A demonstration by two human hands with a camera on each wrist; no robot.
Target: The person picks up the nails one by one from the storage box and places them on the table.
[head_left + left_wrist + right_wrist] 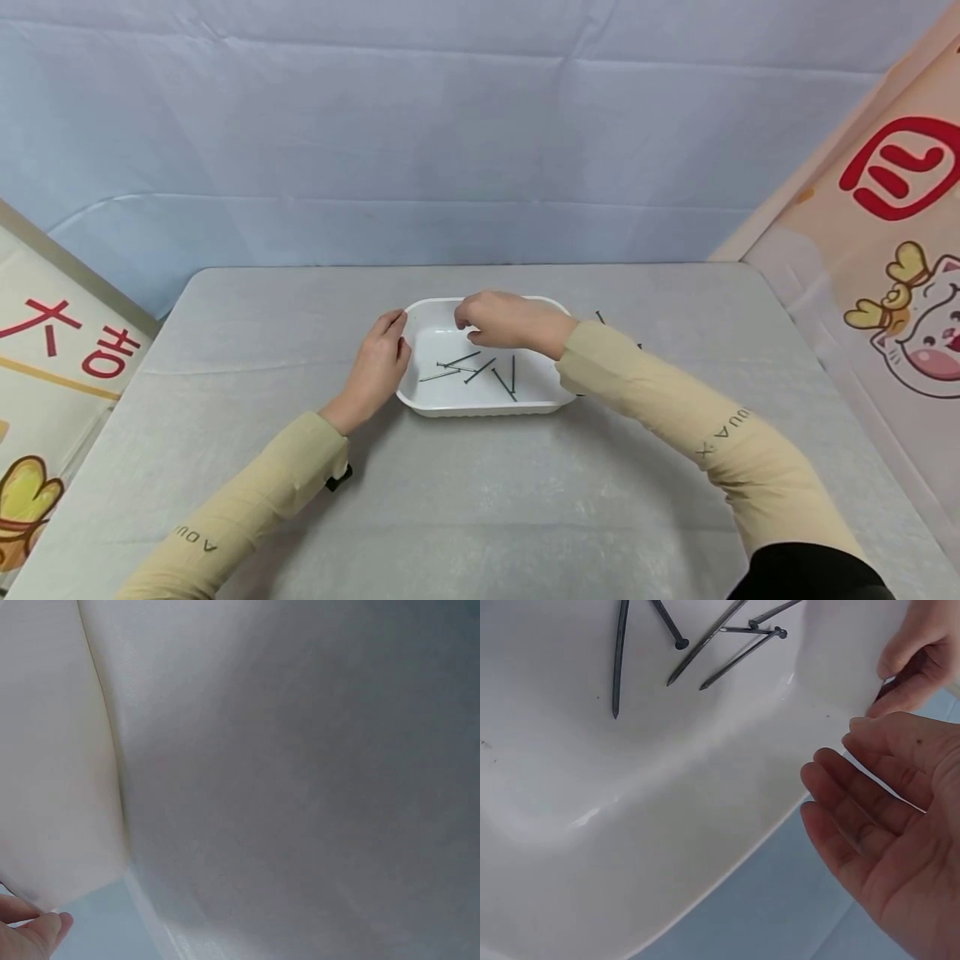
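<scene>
Several dark metal nails [503, 384] lie loosely across the floor of a white oblong tray [487, 409]. My left hand [375, 367] grips the tray's left rim, thumb on the near side. In the left wrist view, fingertips [46, 927] pinch the edge of the pale tray wall [60, 765]. Over the far half of the tray hovers my right hand [498, 321], its fingers loosely bent. The right wrist view has this hand [900, 817] beside the rim with nothing in its fingers, and the nails [620, 660] apart from it.
Right of the tray, a nail [600, 317] shows on the grey-covered table [480, 500], with other dark bits partly hidden by the right sleeve [667, 400]. A pale blue cloth [450, 150] hangs behind. Printed panels [892, 275] stand at both sides.
</scene>
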